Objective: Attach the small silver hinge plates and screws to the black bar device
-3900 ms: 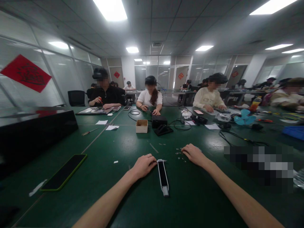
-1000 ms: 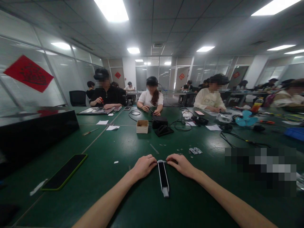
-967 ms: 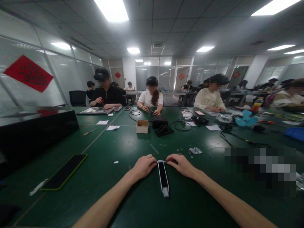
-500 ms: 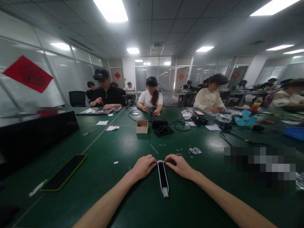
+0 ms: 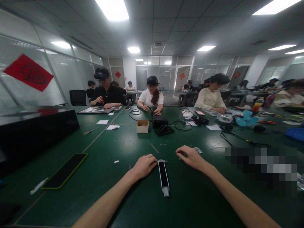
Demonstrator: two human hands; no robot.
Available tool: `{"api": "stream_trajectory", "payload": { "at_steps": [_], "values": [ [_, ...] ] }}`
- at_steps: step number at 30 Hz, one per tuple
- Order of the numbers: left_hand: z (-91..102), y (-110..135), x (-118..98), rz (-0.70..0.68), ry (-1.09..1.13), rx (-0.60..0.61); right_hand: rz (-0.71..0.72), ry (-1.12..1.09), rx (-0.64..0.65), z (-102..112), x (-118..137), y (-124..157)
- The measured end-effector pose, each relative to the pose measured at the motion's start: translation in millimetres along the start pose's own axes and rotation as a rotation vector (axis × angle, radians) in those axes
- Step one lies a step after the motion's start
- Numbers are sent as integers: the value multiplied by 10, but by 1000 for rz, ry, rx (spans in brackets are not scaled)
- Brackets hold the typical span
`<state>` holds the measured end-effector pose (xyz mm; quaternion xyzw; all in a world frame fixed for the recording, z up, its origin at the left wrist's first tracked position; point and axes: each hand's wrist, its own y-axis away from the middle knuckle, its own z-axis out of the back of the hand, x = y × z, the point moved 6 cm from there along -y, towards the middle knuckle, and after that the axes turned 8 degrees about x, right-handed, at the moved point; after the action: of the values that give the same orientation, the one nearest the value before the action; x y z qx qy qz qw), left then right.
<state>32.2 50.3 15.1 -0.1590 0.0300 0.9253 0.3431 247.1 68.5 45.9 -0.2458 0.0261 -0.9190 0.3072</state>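
Note:
A narrow black device with a white frame [image 5: 163, 177] lies lengthwise on the green table [image 5: 133, 142] in front of me. My left hand [image 5: 143, 165] rests at its far left corner, fingers curled against it, a ring on one finger. My right hand [image 5: 191, 157] is lifted off to the right of the device's far end, thumb and forefinger pinched together; what they pinch is too small to make out. Behind it lie small metal parts [image 5: 198, 150].
A phone in a green case [image 5: 63, 171] lies to the left, beside a black box [image 5: 35, 133]. Further off stand a small cardboard box [image 5: 142, 126], a black unit with cables [image 5: 163, 125] and a screwdriver [image 5: 90, 130]. Other people sit working across the table.
My right hand has left the far end of the device and moved right and away, toward the small metal parts. My left hand and the device have stayed put.

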Motion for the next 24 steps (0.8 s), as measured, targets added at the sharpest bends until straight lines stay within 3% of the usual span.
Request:
{"api": "stream_trajectory", "payload": {
  "at_steps": [4,8,16,24],
  "values": [
    [10,10,-6,10,14,8,-96,102,160,88,-228,74],
    [14,11,-8,1,11,-6,-173,110,306,35,-370,132],
    [-15,0,21,-5,5,-12,-159,169,271,-102,-458,67],
    [-32,-4,34,-5,1,-15,-377,77,325,-172,-474,56]
  ]
}}
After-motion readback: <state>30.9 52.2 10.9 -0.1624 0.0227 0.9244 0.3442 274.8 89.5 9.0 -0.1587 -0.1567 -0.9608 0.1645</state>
